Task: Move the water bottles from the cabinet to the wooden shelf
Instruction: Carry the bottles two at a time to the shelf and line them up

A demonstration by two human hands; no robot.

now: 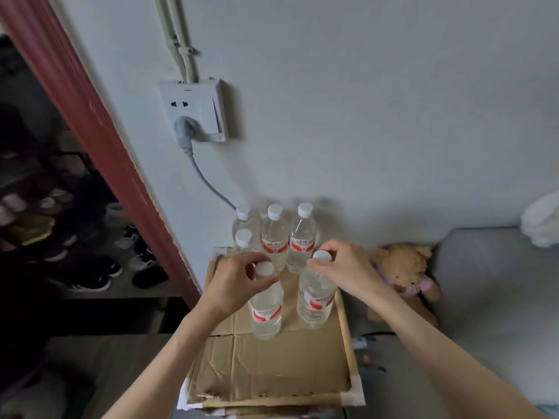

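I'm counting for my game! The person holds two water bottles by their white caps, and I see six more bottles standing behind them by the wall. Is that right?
Not quite. The head view shows four bottles by the wall, not six. The rest holds: the left hand grips the left bottle at its cap, and the right hand grips the right bottle at its cap.

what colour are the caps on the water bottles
White, as the head view shows clearly on the cap under the left hand.
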